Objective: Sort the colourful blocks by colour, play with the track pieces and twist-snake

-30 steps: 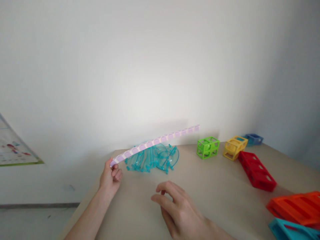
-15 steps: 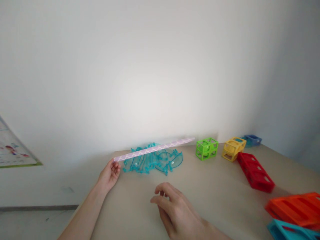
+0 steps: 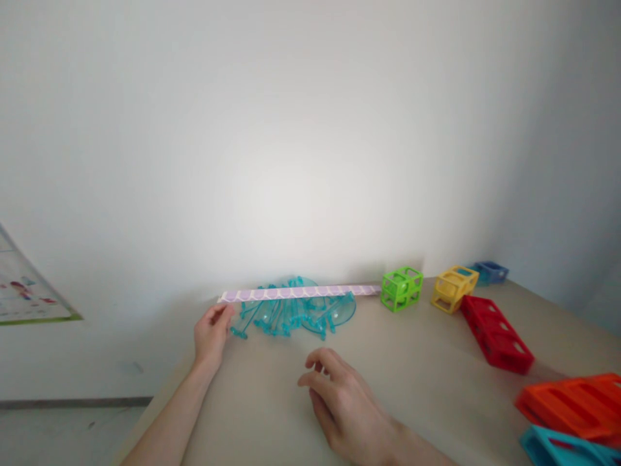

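Observation:
A long lilac strip with a scalloped pattern (image 3: 298, 292) lies level across a heap of clear teal plastic pieces (image 3: 295, 312) at the back of the beige table (image 3: 417, 362). My left hand (image 3: 212, 333) sits just under the strip's left end, fingers loosely stretched toward it, and no grip on it shows. My right hand (image 3: 339, 398) hovers over the table in front of the heap, fingers apart and slightly bent, holding nothing.
To the right stand a green open cube (image 3: 402, 289), a yellow one (image 3: 453, 288) and a blue one (image 3: 491, 271). A red frame block (image 3: 497, 333), an orange one (image 3: 572, 404) and a teal one (image 3: 565, 448) lie nearer. A poster (image 3: 24, 288) hangs at the left.
The lilac strip came down from a raised slant to lie level on the teal heap. My left hand's pinch on its end has loosened. My right hand barely moved.

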